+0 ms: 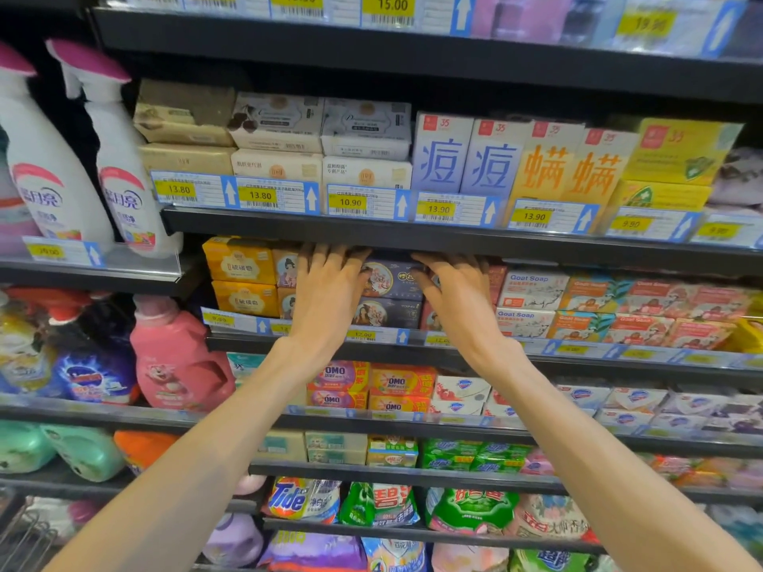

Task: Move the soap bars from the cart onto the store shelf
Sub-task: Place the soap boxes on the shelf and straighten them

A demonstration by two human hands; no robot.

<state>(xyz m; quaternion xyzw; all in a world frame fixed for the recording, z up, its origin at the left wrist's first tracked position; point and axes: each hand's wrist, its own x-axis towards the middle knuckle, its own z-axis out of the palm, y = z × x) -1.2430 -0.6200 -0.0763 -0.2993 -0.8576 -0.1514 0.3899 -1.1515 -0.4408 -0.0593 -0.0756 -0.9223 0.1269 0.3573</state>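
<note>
The left hand (326, 291) covers most of the soap boxes behind it, and its fingertips vanish under the shelf lip (413, 237). The right hand (458, 295) hides the dark box's (392, 278) 3 o'clock end. At 7 o'clock a wire cart (24, 534) is cut off. Far-right price tags (718, 231) blur unreadable.

Two hands (326, 299) reach to the shelf (371, 231). Between them are two dark soap boxes (392, 278), one on the other. To their left are two yellow soap boxes (243, 262), also stacked. Two white spray bottles (119, 167) stand at upper left, and two Goat Soap boxes (532, 289) lie at right.
</note>
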